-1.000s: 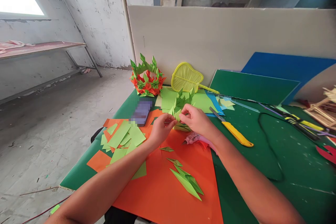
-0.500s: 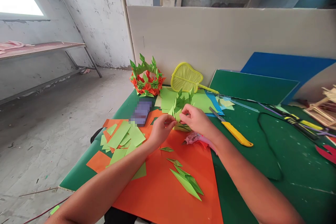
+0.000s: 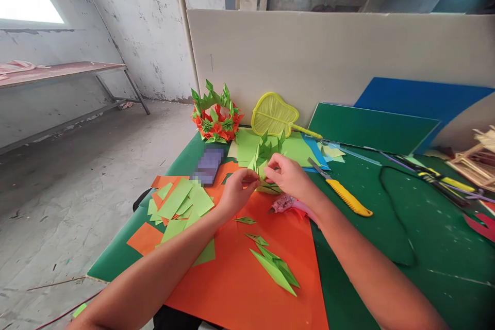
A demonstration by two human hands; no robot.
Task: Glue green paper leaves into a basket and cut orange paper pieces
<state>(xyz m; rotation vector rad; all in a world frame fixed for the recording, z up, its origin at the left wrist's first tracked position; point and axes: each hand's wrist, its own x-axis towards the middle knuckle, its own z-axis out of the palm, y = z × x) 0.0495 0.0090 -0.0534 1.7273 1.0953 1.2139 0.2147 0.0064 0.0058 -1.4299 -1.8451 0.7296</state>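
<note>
A small ring of folded green paper (image 3: 267, 151) with upright pointed tips stands at the middle of the table. My left hand (image 3: 238, 191) is at its near left side, thumb and fingers pinched together. My right hand (image 3: 286, 174) pinches at the ring's front, touching a folded green paper piece there. The fingers partly hide the ring's front wall. Just below my right hand lies a pink glue gun (image 3: 285, 203). Several folded green paper leaves (image 3: 275, 271) rest nearer me on a large orange sheet (image 3: 247, 291).
Loose green paper squares (image 3: 176, 201) are heaped at left beside a blurred dark phone-like object (image 3: 208, 166). Behind stand an orange-and-green paper crown (image 3: 217, 126) and a yellow fan (image 3: 274, 114). To the right lie a yellow utility knife (image 3: 350, 198) and a black cable (image 3: 398, 221).
</note>
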